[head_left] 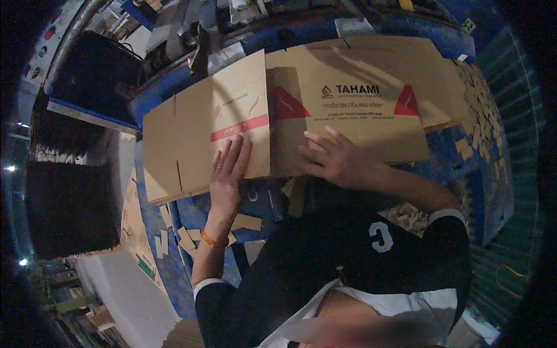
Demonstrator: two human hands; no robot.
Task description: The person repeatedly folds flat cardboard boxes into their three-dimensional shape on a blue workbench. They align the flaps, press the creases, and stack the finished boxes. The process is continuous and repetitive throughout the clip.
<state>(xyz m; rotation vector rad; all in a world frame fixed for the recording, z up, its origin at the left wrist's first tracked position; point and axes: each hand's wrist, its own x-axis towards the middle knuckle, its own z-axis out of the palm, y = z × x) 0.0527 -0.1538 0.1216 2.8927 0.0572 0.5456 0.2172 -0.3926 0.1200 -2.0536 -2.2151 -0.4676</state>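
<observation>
A flat brown cardboard sheet (360,130) with red and black print lies across the blue machine bed in front of me. At its left, a folded cardboard panel (238,87) with a red stripe stands slightly raised over the rest, and a plain slotted cardboard part (159,145) extends beyond it. My left hand (229,165) rests on the striped panel with its fingers stretched out. My right hand (333,158) is at the near edge of the printed sheet, fingers apart and touching its surface. Neither hand is wrapped round anything.
Many small cardboard offcuts (478,110) lie at the right, and several strips (188,238) are scattered at the near left. The blue machine bed (174,217) shows below the sheets. Machine parts (284,32) run along the far side. Green corrugated sheeting (516,191) stands on the right.
</observation>
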